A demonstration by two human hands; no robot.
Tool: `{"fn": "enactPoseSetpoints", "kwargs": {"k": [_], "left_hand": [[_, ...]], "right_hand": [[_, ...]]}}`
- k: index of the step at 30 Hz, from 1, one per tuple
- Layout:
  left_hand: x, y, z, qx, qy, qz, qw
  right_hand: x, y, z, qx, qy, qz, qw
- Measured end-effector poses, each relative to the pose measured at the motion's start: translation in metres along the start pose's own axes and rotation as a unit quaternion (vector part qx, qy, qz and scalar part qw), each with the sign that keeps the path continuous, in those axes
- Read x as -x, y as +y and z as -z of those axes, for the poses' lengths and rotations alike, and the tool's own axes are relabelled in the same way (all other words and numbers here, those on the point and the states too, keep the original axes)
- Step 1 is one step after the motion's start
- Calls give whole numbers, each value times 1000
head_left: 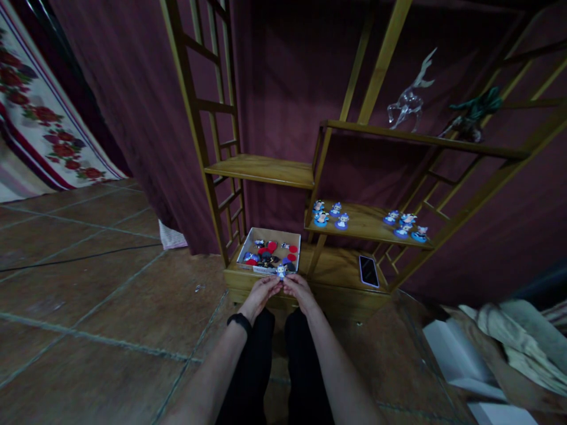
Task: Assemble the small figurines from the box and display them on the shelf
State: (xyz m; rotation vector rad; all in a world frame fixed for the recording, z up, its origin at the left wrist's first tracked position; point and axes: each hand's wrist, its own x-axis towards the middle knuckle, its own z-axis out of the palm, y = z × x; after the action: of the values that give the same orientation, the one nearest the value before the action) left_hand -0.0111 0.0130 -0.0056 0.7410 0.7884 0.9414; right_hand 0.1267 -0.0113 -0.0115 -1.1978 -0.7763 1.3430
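Between my two hands is a small white and purple-blue figurine, held upright in front of the box's near edge. The fingers of my left hand pinch it from the left, and my right hand grips it from the right. Just behind my hands stands a shallow open cardboard box on the low shelf. Inside lie red discs, dark pieces and several more small figurines. Whether the figurine has a base is hard to see, since my fingertips cover its lower part.
Several figurines stand on the middle shelf in a left group and a right group. A phone lies on the bottom shelf. Above are a clear glass animal and a dark green sculpture. White boxes are at the floor's right.
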Motion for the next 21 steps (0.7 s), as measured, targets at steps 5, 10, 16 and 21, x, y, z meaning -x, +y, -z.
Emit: {"fn": "enactPoseSetpoints", "kwargs": {"k": [5,10,16,21], "left_hand": [[2,2,-3,-30,3,4,1000],[3,4,-6,-75,6,-2,997],[2,3,-6,-125,40,-21,991],[0,0,-4,-143,44,-29,988]], "right_hand": [[2,-1,0,21,-10,3,1000],[1,0,-1,41,2,13,999],[1,-1,-2,58,-5,32,998],[4,-4,-3,65,-6,36,997]]}}
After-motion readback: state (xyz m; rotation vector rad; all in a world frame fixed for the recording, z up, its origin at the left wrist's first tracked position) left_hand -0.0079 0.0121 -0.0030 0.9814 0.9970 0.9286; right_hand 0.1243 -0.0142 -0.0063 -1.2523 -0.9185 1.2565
